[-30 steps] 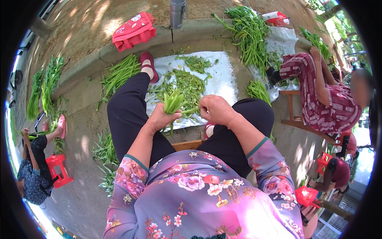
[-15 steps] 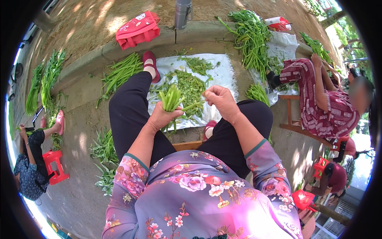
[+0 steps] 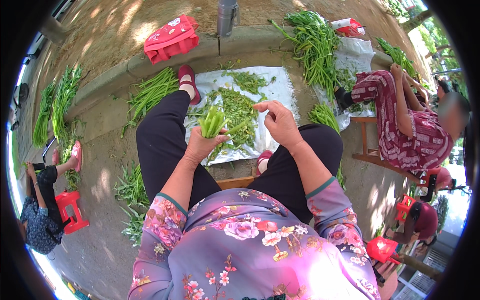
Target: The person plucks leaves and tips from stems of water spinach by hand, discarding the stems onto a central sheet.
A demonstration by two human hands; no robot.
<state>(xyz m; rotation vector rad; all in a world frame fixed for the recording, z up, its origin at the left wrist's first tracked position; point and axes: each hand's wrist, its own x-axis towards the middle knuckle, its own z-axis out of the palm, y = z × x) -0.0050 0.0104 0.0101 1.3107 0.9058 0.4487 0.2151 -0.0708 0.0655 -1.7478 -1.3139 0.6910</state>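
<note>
Watching from afar, I see the left hand (image 3: 202,145) wrapped firmly round a bunch of stems (image 3: 212,123), which stands upright above the left part of the white sheet (image 3: 278,82), one stem poking out to the right. The right hand (image 3: 281,125) hangs just right of that stem, apart from it, index finger stretched out and clear of the thumb (the other fingers are curled). Loose leaves (image 3: 237,106) litter the sheet. To the far left, more cut stalks (image 3: 156,94) lie beside a red shoe (image 3: 186,75); beyond, a red bag (image 3: 171,40) and a grey flask (image 3: 226,19) stand by the curb (image 3: 255,38). Tall greens (image 3: 314,50) lie far right, near a person in maroon (image 3: 417,127). At left, another person (image 3: 41,227) is beside a red stool (image 3: 71,212).
</note>
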